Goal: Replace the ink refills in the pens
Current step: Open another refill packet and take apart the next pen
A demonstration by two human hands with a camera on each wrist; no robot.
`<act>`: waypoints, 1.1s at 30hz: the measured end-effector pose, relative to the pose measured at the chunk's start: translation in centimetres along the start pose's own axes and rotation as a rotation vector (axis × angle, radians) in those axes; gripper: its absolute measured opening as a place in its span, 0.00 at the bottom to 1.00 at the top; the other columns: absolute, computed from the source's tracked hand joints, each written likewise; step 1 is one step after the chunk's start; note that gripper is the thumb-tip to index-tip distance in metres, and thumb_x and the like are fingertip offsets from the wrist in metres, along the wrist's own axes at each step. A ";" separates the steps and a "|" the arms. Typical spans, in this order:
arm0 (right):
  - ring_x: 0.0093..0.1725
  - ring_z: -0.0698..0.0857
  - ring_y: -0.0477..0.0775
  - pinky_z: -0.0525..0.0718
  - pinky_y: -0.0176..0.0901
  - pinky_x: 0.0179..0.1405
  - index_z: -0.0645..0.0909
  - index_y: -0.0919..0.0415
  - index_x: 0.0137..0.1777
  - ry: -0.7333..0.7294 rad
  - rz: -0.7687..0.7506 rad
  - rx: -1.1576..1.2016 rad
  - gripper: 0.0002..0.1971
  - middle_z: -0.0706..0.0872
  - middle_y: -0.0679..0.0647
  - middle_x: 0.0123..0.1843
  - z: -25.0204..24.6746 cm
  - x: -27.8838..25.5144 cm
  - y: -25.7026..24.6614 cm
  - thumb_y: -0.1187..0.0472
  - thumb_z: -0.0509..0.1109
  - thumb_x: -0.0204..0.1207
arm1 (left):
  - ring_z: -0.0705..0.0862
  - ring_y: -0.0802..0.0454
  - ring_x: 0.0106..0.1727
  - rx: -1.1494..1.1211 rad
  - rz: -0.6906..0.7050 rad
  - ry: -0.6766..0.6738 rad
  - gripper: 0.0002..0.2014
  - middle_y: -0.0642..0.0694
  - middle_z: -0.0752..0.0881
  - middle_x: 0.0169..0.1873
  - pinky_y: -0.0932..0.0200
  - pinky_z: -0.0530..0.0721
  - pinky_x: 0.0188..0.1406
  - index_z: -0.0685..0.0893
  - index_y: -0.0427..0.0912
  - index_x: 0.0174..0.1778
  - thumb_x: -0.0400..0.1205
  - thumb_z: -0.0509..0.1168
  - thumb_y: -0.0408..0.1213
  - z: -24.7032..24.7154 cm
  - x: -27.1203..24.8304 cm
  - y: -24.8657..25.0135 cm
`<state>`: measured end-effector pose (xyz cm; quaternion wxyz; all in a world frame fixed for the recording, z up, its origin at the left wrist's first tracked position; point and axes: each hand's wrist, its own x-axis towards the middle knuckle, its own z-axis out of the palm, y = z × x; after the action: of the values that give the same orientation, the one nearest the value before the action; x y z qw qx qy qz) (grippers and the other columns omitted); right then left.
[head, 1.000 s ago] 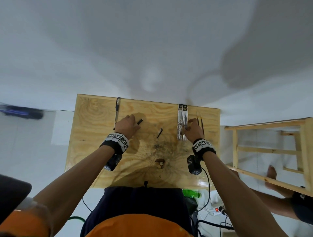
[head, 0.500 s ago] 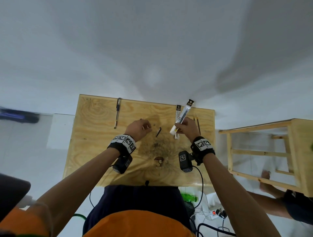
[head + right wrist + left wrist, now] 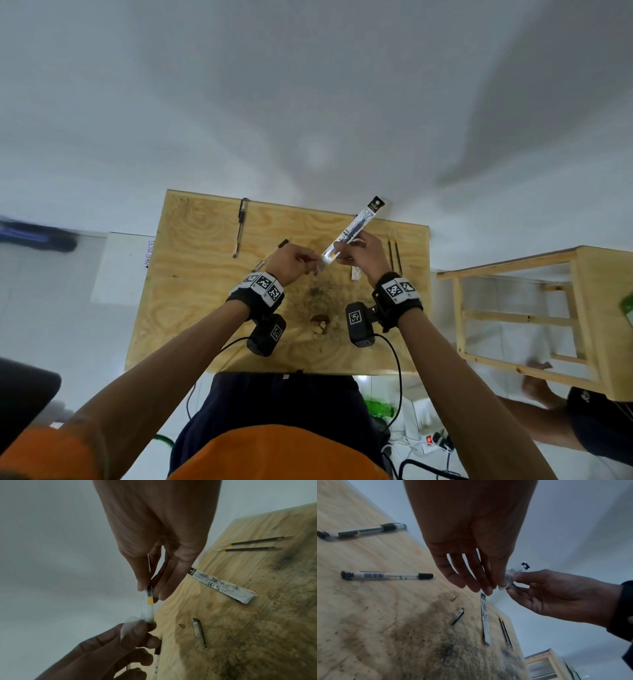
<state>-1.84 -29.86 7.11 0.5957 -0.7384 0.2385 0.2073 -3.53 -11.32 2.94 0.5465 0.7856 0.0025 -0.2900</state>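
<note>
Above the wooden table, both hands hold a clear refill packet slanting up to the right. My right hand pinches its middle, where the refill's yellow band shows through the plastic. The crumpled lower end is pinched by my left hand. One capped pen lies at the far edge. A clear pen barrel lies left of my hands. Its tip piece and a tiny part sit loose on the wood.
A second packet lies flat on the table beneath my hands. Two bare refills lie side by side near the right edge. A wooden frame stands to the right, with another person's arm below it.
My right hand has lifted one packet off the table and brought it toward the middle. My left hand left the pen barrel and moved right to take the packet's lower end.
</note>
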 end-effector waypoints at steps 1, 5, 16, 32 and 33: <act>0.32 0.89 0.50 0.90 0.41 0.37 0.82 0.70 0.57 -0.011 0.003 0.001 0.14 0.89 0.60 0.41 0.1 -0.2 0.0 0.70 0.77 0.72 | 0.85 0.59 0.35 0.005 -0.005 0.016 0.08 0.56 0.91 0.35 0.50 0.87 0.48 0.89 0.61 0.33 0.73 0.76 0.40 0.0 0.0 0.0; 0.33 0.89 0.52 0.91 0.45 0.41 0.81 0.68 0.58 -0.045 0.021 0.017 0.15 0.90 0.61 0.41 0.2 -0.6 -0.1 0.69 0.78 0.72 | 0.84 0.57 0.33 0.004 -0.015 0.049 0.07 0.61 0.86 0.24 0.52 0.84 0.47 0.88 0.55 0.31 0.74 0.75 0.42 0.5 -0.4 0.3; 0.34 0.90 0.54 0.92 0.49 0.46 0.84 0.68 0.54 -0.029 0.047 0.082 0.11 0.90 0.60 0.40 -0.2 -1.1 0.4 0.66 0.77 0.74 | 0.82 0.63 0.27 0.094 -0.010 0.010 0.11 0.54 0.86 0.26 0.71 0.75 0.31 0.88 0.42 0.35 0.80 0.70 0.43 0.8 -1.0 1.3; 0.33 0.91 0.55 0.92 0.43 0.40 0.83 0.66 0.52 -0.019 0.065 0.158 0.06 0.90 0.64 0.43 -0.6 -1.6 -0.4 0.66 0.74 0.78 | 0.82 0.59 0.29 0.104 -0.006 0.072 0.06 0.54 0.85 0.26 0.63 0.79 0.36 0.87 0.42 0.37 0.78 0.70 0.39 1.0 -1.2 2.1; 0.33 0.91 0.55 0.92 0.43 0.39 0.83 0.66 0.52 -0.025 0.064 0.158 0.06 0.90 0.64 0.43 -0.4 -1.7 -0.4 0.66 0.73 0.78 | 0.82 0.57 0.30 0.107 -0.010 0.081 0.06 0.54 0.85 0.26 0.60 0.79 0.37 0.87 0.42 0.38 0.78 0.70 0.40 1.1 -1.2 2.2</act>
<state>-2.88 -29.98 8.51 0.6480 -0.6785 0.2703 0.2161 -4.31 -12.75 5.10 0.5016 0.8248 0.0132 -0.2605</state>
